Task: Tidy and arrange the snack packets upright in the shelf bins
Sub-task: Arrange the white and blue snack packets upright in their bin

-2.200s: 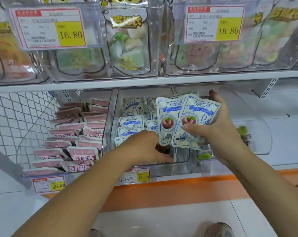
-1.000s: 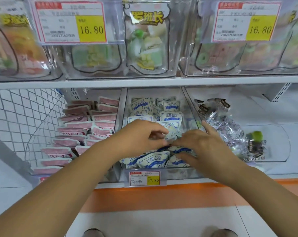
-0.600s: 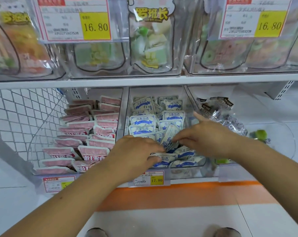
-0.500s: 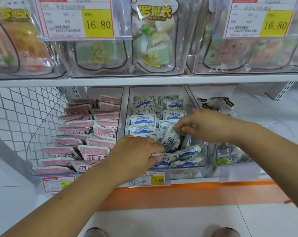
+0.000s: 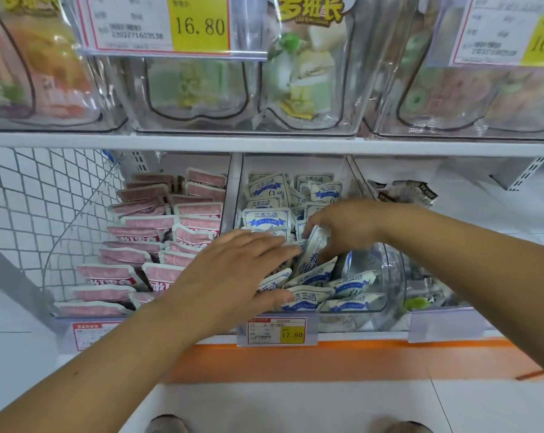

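White-and-blue snack packets (image 5: 266, 216) fill the clear middle bin (image 5: 389, 276) on the lower shelf; the rear ones stand upright, the front ones (image 5: 342, 287) lie tumbled. My left hand (image 5: 233, 273) lies flat, fingers straight, over the front-left packets. My right hand (image 5: 345, 226) reaches in from the right and pinches the top of one tilted white-and-blue packet (image 5: 311, 254) in the middle of the bin.
Pink packets (image 5: 158, 242) fill the left bin beside a white wire mesh panel (image 5: 39, 214). The right bin holds dark-wrapped and green sweets (image 5: 416, 303). A price tag (image 5: 277, 331) hangs below the middle bin. Clear bins of bagged sweets (image 5: 298, 73) line the upper shelf.
My right hand put the two raised packets down into the bin, then moved back and took hold of one tilted packet. My left hand stretched out flat over the front packets.
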Action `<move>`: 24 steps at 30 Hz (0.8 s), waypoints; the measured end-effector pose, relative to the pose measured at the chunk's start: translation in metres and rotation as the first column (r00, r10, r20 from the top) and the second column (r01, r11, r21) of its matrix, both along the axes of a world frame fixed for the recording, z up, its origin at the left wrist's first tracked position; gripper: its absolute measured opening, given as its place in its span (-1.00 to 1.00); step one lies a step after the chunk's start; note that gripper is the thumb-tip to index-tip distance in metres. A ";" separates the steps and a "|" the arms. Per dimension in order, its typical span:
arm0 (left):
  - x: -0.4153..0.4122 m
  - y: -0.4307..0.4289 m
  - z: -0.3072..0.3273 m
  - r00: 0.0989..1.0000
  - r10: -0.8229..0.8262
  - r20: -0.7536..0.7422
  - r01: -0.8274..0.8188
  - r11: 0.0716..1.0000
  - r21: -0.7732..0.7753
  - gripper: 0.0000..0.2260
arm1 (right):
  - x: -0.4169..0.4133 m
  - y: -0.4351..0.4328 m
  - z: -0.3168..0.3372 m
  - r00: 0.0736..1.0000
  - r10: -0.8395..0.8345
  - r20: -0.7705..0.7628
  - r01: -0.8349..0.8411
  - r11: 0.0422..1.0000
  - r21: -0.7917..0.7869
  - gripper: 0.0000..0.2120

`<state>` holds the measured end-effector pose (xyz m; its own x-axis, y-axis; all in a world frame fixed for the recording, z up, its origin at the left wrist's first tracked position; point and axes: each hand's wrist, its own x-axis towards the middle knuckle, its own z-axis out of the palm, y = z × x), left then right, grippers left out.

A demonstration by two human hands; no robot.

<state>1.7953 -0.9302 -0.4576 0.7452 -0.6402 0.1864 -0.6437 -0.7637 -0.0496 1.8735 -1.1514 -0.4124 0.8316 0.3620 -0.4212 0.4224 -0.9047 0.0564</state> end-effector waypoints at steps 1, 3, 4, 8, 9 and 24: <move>0.000 0.001 -0.001 1.000 0.006 0.002 -0.006 1.000 0.003 -0.46 | 0.001 0.002 -0.002 1.000 0.008 0.000 -0.008 1.000 -0.012 -0.39; 0.000 0.001 -0.003 1.000 -0.002 0.021 0.002 1.000 0.006 -0.48 | 0.002 0.005 -0.005 0.999 0.034 0.007 -0.034 0.999 -0.039 -0.38; 0.000 0.001 -0.004 0.999 -0.007 0.033 0.007 1.000 0.010 -0.49 | 0.001 0.005 -0.006 0.999 0.034 -0.001 -0.034 0.999 -0.036 -0.39; 0.002 0.000 -0.005 0.999 -0.025 0.048 0.024 1.000 0.012 -0.53 | -0.006 0.004 -0.005 0.995 -0.037 -0.092 0.044 0.996 0.078 -0.50; 0.002 0.000 -0.005 0.998 -0.029 0.048 0.028 0.999 0.015 -0.54 | -0.007 0.004 -0.005 0.995 -0.042 -0.087 0.052 0.992 0.113 -0.51; 0.002 0.002 -0.006 0.998 -0.054 0.041 0.053 0.999 0.003 -0.53 | -0.015 0.003 0.033 0.999 -0.003 0.049 0.006 0.998 -0.059 -0.56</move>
<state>1.7968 -0.9281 -0.4639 0.7017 -0.6793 0.2150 -0.6810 -0.7281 -0.0778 1.8586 -1.1489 -0.3795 0.8533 0.3340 -0.4005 0.4139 -0.9009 0.1307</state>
